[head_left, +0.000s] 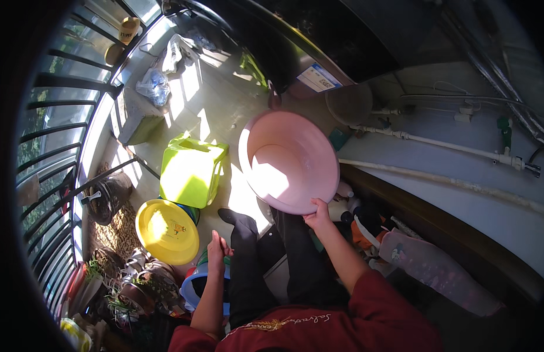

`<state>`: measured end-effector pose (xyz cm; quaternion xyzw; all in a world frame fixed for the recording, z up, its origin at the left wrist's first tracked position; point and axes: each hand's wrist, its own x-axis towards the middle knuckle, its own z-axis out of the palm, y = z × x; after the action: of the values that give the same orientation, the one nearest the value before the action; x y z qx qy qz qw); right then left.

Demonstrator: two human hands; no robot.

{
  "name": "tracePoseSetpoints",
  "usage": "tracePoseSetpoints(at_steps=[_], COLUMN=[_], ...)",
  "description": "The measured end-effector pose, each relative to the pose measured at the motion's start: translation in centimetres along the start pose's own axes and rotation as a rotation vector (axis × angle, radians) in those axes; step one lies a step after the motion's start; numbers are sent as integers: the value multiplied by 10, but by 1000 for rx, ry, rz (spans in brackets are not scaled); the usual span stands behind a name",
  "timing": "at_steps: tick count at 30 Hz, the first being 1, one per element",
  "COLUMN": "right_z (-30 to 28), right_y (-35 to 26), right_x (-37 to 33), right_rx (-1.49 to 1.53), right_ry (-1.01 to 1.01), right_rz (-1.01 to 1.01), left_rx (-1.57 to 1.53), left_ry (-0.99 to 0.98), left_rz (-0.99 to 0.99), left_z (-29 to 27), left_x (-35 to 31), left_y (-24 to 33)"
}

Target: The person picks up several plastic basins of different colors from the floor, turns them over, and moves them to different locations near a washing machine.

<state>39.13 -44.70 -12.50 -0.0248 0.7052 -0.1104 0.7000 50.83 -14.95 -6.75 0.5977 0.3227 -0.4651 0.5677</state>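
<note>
A large pink plastic basin (pixel 310 170) hangs tilted in front of me, its hollow inside turned toward me and partly sunlit. My right hand (pixel 319 215) grips its lower rim, thumb on the inner side. Lower and to the left, my left hand (pixel 218 246) is held beside my leg with loosely curled fingers apart from the thumb, and I see nothing in it. Just below that hand is a light blue bucket or basin (pixel 190 291). A round yellow lid or basin (pixel 166 232) lies left of the hand, and a bright green plastic stool (pixel 190 173) stands beyond it.
Barred windows (pixel 55 141) run along the left, above potted plants (pixel 137 293). White pipes (pixel 436 140) line the right wall over a dark ledge (pixel 459 246). A black appliance (pixel 342 41) stands at the far side. Bottles and a pink translucent container (pixel 436 273) crowd the right.
</note>
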Motion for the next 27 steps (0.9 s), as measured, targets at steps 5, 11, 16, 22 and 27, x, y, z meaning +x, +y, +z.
tracePoseSetpoints(at_steps=[5,11,16,22,27], right_z=[-9,-11,14,47,59], right_y=[-37,-89,-141,-207,-239], right_x=[27,51,89,136,179], right_rx=[186,405,488,562,565], right_ry=[63,78,-7,19,36], right_rz=[50,126,73,-26,-98], left_rx=[272,426,536,456,343], left_ry=[-183,-184,-214,-278,-496], left_rz=[141,52,76,-32,-205], left_z=[122,260,366,451,474], left_x=[20,48,99,197,273], left_y=[47,71,95,105,90])
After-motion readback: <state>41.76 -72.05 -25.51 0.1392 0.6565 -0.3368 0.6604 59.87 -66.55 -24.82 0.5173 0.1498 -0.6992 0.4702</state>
